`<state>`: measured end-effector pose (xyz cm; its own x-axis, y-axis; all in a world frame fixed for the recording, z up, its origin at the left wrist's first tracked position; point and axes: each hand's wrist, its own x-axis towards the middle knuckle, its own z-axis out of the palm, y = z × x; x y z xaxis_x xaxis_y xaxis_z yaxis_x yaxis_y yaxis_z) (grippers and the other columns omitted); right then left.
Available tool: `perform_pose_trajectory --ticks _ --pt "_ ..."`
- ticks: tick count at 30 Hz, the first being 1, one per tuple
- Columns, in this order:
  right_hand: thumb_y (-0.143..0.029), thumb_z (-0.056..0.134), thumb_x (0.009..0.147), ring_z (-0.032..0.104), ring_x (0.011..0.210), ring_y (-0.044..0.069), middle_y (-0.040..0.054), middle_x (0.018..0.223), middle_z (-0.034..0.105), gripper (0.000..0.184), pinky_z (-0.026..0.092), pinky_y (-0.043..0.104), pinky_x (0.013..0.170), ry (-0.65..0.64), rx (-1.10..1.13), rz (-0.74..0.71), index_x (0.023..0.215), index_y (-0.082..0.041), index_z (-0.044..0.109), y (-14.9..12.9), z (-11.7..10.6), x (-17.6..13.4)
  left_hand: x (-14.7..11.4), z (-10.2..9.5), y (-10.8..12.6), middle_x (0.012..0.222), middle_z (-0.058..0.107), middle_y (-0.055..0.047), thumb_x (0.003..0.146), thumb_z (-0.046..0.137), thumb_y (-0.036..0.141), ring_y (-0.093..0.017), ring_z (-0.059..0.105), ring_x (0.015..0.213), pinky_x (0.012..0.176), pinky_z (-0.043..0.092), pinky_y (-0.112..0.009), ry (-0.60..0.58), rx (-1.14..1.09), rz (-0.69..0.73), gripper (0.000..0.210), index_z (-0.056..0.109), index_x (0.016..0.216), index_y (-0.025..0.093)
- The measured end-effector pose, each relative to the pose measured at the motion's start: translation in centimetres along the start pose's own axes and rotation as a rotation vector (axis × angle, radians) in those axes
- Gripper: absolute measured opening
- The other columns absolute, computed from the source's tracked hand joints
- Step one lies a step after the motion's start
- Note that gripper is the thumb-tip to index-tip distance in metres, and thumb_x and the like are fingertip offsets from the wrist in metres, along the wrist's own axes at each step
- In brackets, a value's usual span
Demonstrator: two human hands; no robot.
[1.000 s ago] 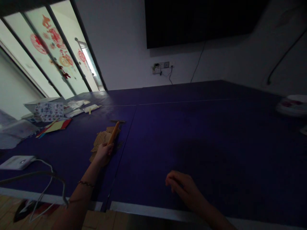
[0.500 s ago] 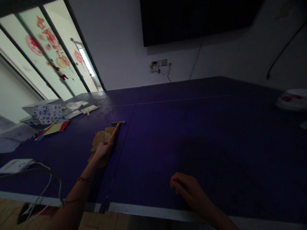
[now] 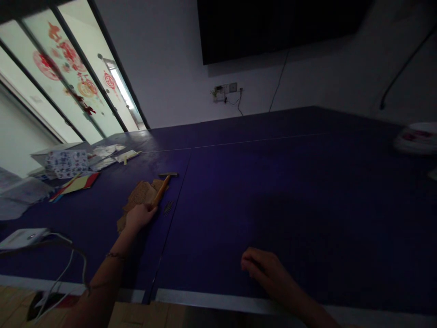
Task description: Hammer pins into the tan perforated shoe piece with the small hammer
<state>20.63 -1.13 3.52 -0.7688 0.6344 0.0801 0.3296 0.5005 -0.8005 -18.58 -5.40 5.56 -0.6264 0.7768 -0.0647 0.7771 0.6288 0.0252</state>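
Note:
My left hand (image 3: pixel 139 217) is closed around the lower end of a hammer's wooden handle (image 3: pixel 160 191). The metal hammer head (image 3: pixel 168 174) lies at the far end, on the dark blue table. Under and beside this hand are several flat brown pieces (image 3: pixel 138 195), like cork or bark, partly covered by the hand. A small group of thin dark nail-like pieces (image 3: pixel 168 207) lies just right of the handle. My right hand (image 3: pixel 261 266) rests near the table's front edge, its fingers curled in with nothing visible in them.
A white device (image 3: pixel 23 238) with cables sits at the left front. Behind it are coloured paper sheets (image 3: pixel 80 183), a patterned packet (image 3: pixel 67 163) and white packets (image 3: pixel 105 155). A white and red container (image 3: pixel 416 138) stands at the far right. A seam crosses the blue tabletop (image 3: pixel 239 191).
My left hand has shifted slightly left and toward me, and the brown pieces have slid left. The thin dark pieces show more clearly. The right hand has stayed in place.

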Motion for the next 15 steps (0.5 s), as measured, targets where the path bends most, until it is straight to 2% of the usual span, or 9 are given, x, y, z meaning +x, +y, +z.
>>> perform_pose_trajectory --ticks 4,6,10,11,12,15 --pt "-0.031 0.037 0.085 0.051 0.062 0.011 0.0009 0.066 0.056 0.026 0.037 0.023 0.058 -0.005 -0.035 -0.014 0.069 -0.017 0.052 0.8 -0.4 0.2 -0.8 -0.3 0.8 0.084 0.065 -0.013 0.076 0.030 0.052 -0.030 0.061 0.080 0.064 0.044 -0.035 0.002 0.175 0.015 0.051 0.063 0.095 0.018" --pt "-0.031 0.037 0.086 0.051 0.062 0.011 0.0011 0.066 0.056 0.026 0.037 0.023 0.058 -0.009 -0.071 -0.015 0.069 -0.017 0.052 1.4 -0.9 0.4 -1.4 -0.5 1.3 0.086 0.064 -0.014 0.077 0.029 0.052 -0.030 0.060 0.082 0.064 0.044 -0.036 0.052 0.216 0.030 0.051 0.061 0.097 0.017" --pt "-0.029 0.039 0.085 0.052 0.064 0.012 0.0020 0.070 0.057 0.022 0.038 0.024 0.059 -0.085 -0.194 -0.105 0.074 -0.017 0.053 2.8 -2.0 1.3 -3.3 -0.2 4.2 0.093 0.060 -0.016 0.081 0.028 0.047 -0.028 0.057 0.087 0.065 0.045 -0.035 0.326 0.201 0.142 0.050 0.055 0.103 0.012" --pt "-0.028 0.040 0.085 0.052 0.066 0.012 0.0024 0.071 0.057 0.020 0.038 0.024 0.060 -0.116 -0.235 -0.160 0.075 -0.017 0.054 3.1 -2.3 1.7 -3.9 0.1 5.6 0.093 0.060 -0.016 0.082 0.029 0.045 -0.027 0.057 0.087 0.067 0.045 -0.035 0.402 0.168 0.217 0.047 0.055 0.102 0.011" --pt "-0.028 0.041 0.084 0.053 0.068 0.013 0.0029 0.073 0.058 0.019 0.039 0.025 0.061 -0.147 -0.274 -0.224 0.076 -0.017 0.054 3.3 -2.5 2.1 -4.7 0.5 7.2 0.092 0.060 -0.015 0.083 0.030 0.042 -0.026 0.057 0.087 0.070 0.045 -0.035 0.453 0.123 0.356 0.044 0.056 0.100 0.011" --pt "-0.027 0.044 0.082 0.053 0.074 0.015 0.0050 0.079 0.061 0.016 0.041 0.028 0.067 -0.180 -0.375 -0.435 0.082 -0.017 0.056 3.9 -2.7 3.2 -7.3 2.3 12.8 0.100 0.060 -0.014 0.083 0.036 0.035 -0.022 0.054 0.093 0.080 0.043 -0.035 0.554 -0.071 0.903 0.036 0.052 0.106 0.012"
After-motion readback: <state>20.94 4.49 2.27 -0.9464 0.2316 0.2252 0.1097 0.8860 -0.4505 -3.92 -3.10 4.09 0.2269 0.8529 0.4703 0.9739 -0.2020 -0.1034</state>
